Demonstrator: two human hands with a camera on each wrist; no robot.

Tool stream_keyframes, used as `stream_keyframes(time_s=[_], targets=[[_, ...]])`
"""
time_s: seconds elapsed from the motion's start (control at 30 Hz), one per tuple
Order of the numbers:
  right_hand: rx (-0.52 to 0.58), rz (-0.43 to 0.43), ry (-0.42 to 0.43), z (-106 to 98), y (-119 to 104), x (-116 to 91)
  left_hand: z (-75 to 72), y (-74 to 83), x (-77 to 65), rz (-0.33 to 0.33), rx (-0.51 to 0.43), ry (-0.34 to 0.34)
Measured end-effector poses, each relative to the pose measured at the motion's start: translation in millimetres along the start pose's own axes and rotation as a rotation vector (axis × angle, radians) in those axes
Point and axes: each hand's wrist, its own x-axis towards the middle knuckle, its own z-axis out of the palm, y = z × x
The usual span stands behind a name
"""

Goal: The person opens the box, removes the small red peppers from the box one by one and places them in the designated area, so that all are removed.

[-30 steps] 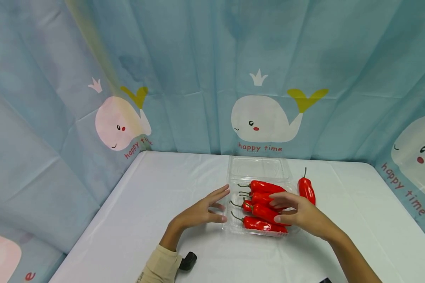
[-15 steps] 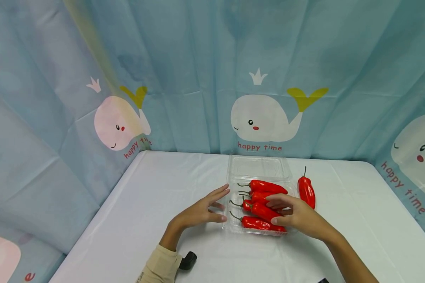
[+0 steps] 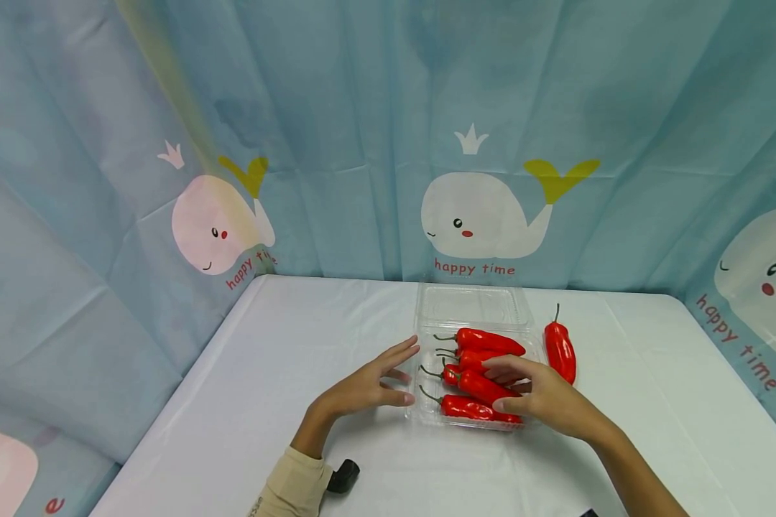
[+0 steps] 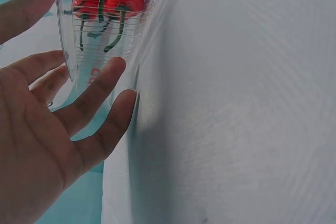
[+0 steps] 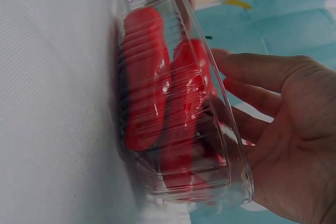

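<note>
A clear plastic clamshell box (image 3: 414,413) stands on the white table, its lid (image 3: 468,307) folded back. Inside lie several red chili peppers (image 3: 468,408) with green stems, mostly pointing left. My left hand (image 3: 365,388) is at the box's left side, fingers spread along its wall; the left wrist view shows these fingers (image 4: 113,124) by the box end. Over the right part of the box, my right hand (image 3: 550,402) rests among the peppers, thumb and fingers apart. In the right wrist view some right-hand fingers (image 5: 241,121) dip inside; their contact with the peppers is partly hidden.
One more red chili pepper (image 3: 560,352) lies on the table (image 3: 653,402) just right of the box, behind my right hand. A black object (image 3: 343,477) sits by my left sleeve. A blue whale-print curtain (image 3: 362,215) hangs around the table.
My right hand has shifted slightly left over the peppers, and the front peppers have moved a little left with it. The left hand has stayed still.
</note>
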Motion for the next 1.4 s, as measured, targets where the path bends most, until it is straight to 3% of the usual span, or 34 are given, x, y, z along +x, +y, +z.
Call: stream_keyframes(time_s=[0.57,1.0,1.4], targets=[[-0.076,0.040,0.051,1.4,-0.9,1.5,-0.5,0.4,-0.4,0.008,0.007,-0.001],[-0.111,0.021,0.048,3.0,-0.4,-0.4,0.1,-0.5,-0.3,0.005,-0.006,-0.002],[-0.063,0.065,0.087,-5.8,-7.4,-4.8,0.6,1.6,-1.1,-0.002,-0.006,0.003]])
